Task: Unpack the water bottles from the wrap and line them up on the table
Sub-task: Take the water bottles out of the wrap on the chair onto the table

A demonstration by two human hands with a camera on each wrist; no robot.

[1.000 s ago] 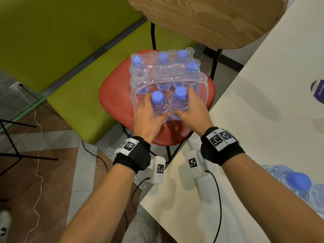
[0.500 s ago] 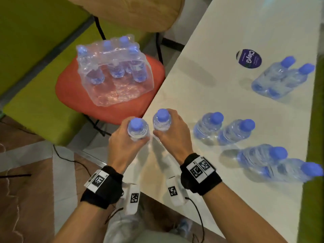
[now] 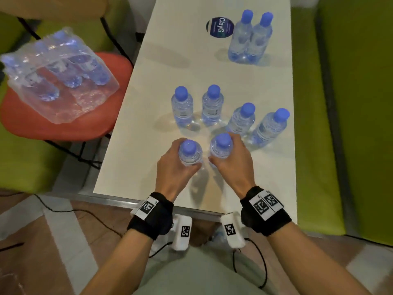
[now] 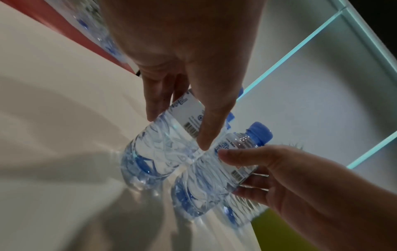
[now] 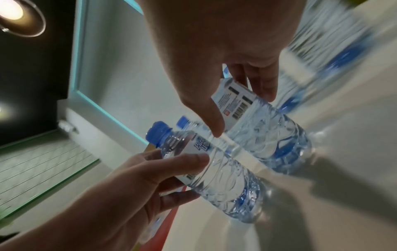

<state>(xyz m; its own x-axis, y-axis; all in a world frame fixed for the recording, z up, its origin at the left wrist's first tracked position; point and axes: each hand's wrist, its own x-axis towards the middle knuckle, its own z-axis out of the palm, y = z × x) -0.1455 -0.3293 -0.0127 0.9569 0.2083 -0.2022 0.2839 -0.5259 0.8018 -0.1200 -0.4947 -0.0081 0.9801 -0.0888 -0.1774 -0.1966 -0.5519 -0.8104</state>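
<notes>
My left hand grips a clear water bottle with a blue cap upright over the near part of the white table. Beside it my right hand grips a second bottle. In the left wrist view my left hand's bottle and the right hand's bottle stand side by side with their bases at the tabletop. The right wrist view shows the same pair. Several bottles stand just beyond them. The torn plastic wrap with remaining bottles sits on the red stool at left.
Two more bottles stand at the table's far end next to a round dark sticker. Green benches flank the table on both sides. A wooden chair back is at top left. Cables hang below my wrists.
Both hands lifted one bottle each out of the wrap on the stool and carried them right, over the table's near end, lowering them behind the standing bottles.
</notes>
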